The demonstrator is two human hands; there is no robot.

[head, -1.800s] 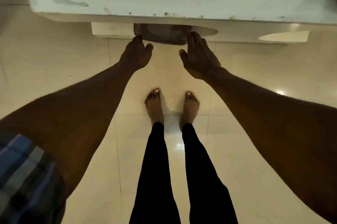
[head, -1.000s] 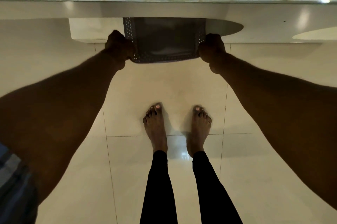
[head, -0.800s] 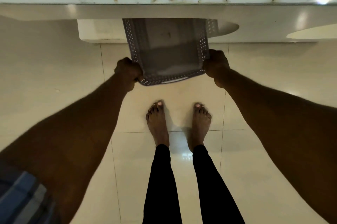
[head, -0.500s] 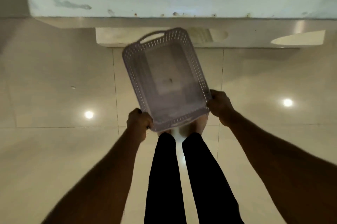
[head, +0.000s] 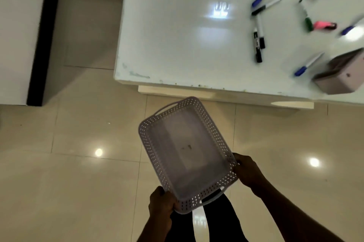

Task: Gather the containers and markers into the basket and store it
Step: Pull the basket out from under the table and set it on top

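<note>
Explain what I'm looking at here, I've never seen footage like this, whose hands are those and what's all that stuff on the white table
This is one picture from a camera worn on a person's head, looking forward and down, so you see that person's own arms and dark trouser legs from above. There is no machine.

The left hand and right hand hold a pale plastic basket with a perforated rim, at its near corners, over a shiny tiled floor. The basket looks empty.

Ahead stands a low white table. Scattered on its right side are markers with black, blue, green and pink caps. At the right edge lies a pale boxy container, tipped on its side and partly cut off by the frame. The picture is a little blurred, so finer details cannot be read.
</note>
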